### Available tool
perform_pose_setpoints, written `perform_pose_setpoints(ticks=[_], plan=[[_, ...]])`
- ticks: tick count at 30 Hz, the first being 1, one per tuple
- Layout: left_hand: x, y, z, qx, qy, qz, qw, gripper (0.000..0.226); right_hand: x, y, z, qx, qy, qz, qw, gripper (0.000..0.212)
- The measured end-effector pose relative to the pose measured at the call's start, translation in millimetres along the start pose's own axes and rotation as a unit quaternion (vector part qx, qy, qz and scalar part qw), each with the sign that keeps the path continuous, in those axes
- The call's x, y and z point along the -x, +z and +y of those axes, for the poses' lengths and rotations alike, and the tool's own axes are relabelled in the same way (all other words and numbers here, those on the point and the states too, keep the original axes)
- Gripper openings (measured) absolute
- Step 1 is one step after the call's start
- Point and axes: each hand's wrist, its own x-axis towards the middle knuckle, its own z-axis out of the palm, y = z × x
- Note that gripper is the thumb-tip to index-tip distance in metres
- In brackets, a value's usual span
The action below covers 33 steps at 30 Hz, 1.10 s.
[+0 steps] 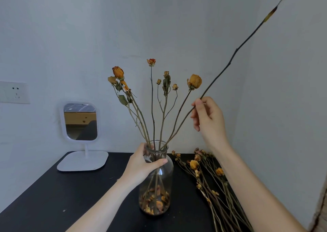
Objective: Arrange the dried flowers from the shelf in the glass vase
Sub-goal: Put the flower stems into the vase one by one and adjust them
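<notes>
- 1x glass vase (170,169): upright on black tabletop (53,196), centre-front; loose petals in bottom.
- left hand (141,166): fingers + thumb wrapped round vase neck/shoulder, gripping.
- right hand (208,118): raised right of vase; thumb & fingertips pinch long stem (230,64) at lower-mid length.
- long stem: slants up to the right, bloom at top-right corner, lower end at vase mouth.
- dried flowers (151,97), several: standing in vase, fanned out.
- loose bunch (210,187): lying on tabletop, just right of vase.
- misc: white stand mirror (80,122) rear left; wall socket (14,92).
</notes>
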Motion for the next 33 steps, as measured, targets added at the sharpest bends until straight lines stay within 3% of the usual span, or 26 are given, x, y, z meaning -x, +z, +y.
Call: perform_pose_setpoints(ticks=[11, 15, 19, 33], plan=[[3, 3, -3, 0.014, 0.011, 0.022, 1.000, 0.047, 20, 21, 35, 0.133, 0.092, -0.173, 0.972, 0.010], [2, 3, -6, 0.021, 0.015, 0.020, 0.999, 0.056, 18, 22, 35, 0.119, 0.088, -0.148, 0.978, 0.005], [0, 3, -7, 0.018, 0.015, 0.019, 1.000, 0.049, 15, 23, 33, 0.086, 0.076, -0.117, 0.987, 0.005], [-7, 2, -10, 0.023, 0.009, 0.011, 1.000, 0.057, 17, 28, 43, 0.084, 0.063, -0.117, 0.988, 0.008]])
